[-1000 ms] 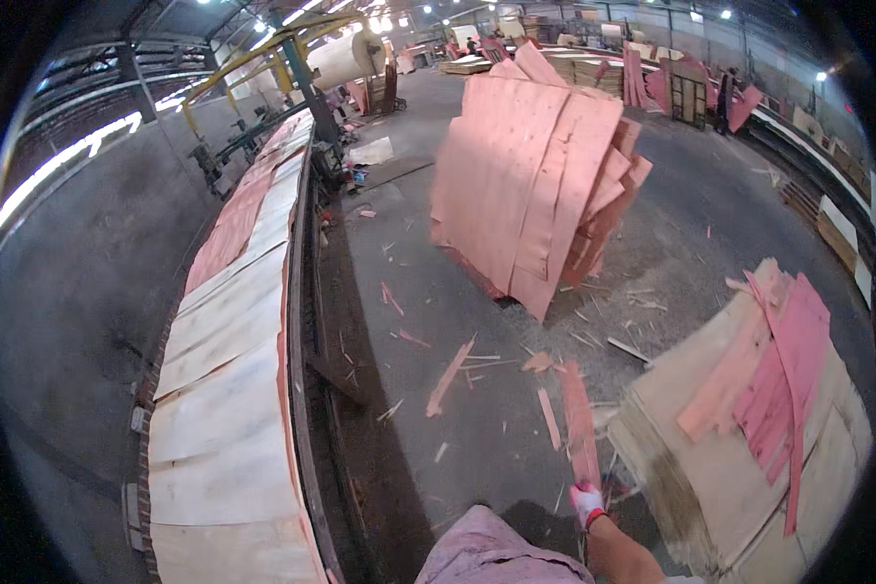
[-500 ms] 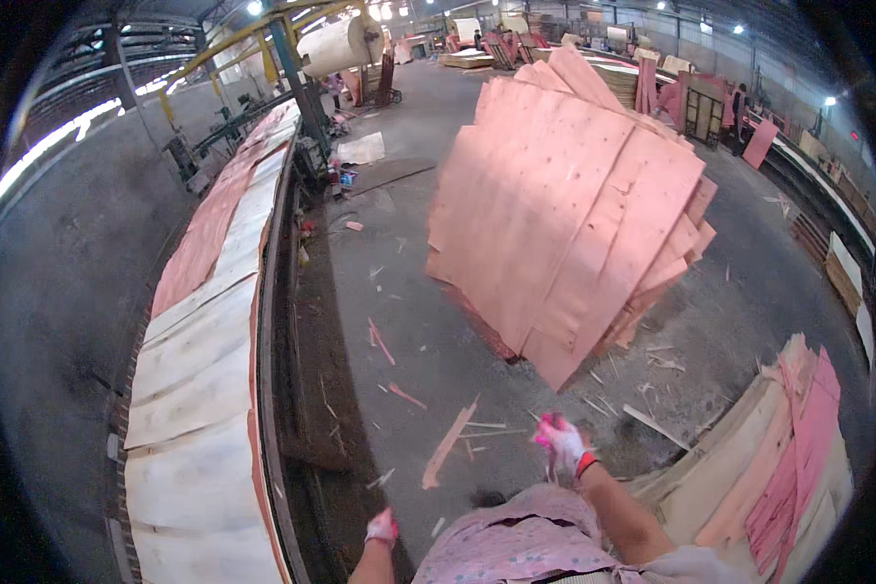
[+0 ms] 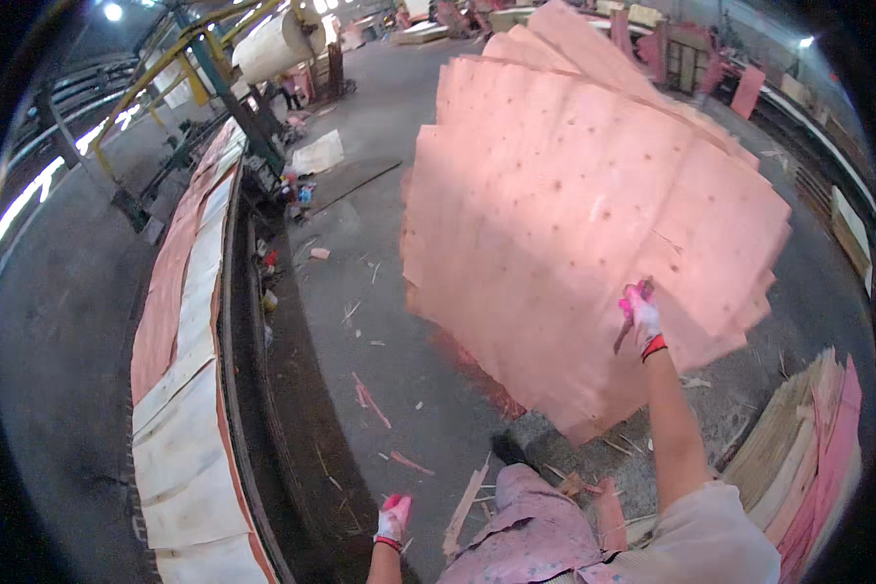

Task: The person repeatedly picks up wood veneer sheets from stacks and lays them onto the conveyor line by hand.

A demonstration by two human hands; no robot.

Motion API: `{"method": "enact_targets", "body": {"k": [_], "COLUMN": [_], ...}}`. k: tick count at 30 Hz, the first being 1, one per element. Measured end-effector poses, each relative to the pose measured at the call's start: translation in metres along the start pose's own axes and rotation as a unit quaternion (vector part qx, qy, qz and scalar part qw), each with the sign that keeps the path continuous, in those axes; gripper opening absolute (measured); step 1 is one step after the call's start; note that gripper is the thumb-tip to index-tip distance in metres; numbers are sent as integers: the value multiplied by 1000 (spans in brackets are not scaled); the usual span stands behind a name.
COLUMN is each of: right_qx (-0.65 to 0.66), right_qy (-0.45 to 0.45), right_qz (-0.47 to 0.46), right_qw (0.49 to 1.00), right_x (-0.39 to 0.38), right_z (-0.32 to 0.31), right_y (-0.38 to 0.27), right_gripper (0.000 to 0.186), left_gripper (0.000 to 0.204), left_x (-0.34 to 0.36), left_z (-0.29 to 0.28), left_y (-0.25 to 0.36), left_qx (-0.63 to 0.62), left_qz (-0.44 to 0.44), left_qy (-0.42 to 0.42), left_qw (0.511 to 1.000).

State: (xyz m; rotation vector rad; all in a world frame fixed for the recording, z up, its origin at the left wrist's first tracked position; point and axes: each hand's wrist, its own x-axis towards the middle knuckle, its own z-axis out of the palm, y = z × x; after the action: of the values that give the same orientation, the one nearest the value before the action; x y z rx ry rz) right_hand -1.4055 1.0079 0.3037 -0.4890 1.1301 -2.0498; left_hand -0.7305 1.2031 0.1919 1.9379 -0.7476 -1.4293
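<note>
My right hand [image 3: 640,316], in a white glove with pink fingertips and a red cuff, reaches over a stack of pinkish veneer sheets [image 3: 545,195]. Its fingers are closed round a thin brown strip [image 3: 623,338], whose exact kind I cannot make out. The stack's large sheets lie fanned at different angles, and the top one has small dark knots. Low and to the left, my left hand [image 3: 393,519], gloved the same way, hangs over the floor. Its fingers are curled in, with nothing showing in them.
Along the left runs a long conveyor [image 3: 190,457] carrying pale and pink veneer sheets. More loose veneer [image 3: 798,457] lies at the lower right. Scraps [image 3: 467,506] litter the grey floor near my feet. A large pale roll [image 3: 277,44] hangs on a yellow frame at the back left.
My right hand has moved forward and right, from above the floor to over the veneer stack. The stack appears closer. My left hand remains low and closed.
</note>
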Motion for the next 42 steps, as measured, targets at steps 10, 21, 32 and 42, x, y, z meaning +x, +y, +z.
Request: {"method": "enact_targets", "body": {"k": [10, 21, 32, 42], "right_qx": [-349, -310, -90, -96], "right_qy": [12, -133, -316, -329], "right_qz": [77, 97, 159, 331], "right_qw": [934, 936, 931, 879], "right_x": [-14, -91, -38, -110], "right_z": [63, 187, 245, 357], "right_y": [-24, -75, -28, 129], "right_gripper": [19, 14, 43, 49], "left_gripper": [66, 83, 49, 9], "left_x": [11, -4, -3, -141], "left_z": [85, 373, 204, 0], "left_y": [115, 277, 453, 559], "left_qx": [101, 391, 278, -15], "left_qz": [39, 442, 573, 564], "left_qy": [-88, -62, 271, 443], "left_qw": [990, 805, 722, 697]}}
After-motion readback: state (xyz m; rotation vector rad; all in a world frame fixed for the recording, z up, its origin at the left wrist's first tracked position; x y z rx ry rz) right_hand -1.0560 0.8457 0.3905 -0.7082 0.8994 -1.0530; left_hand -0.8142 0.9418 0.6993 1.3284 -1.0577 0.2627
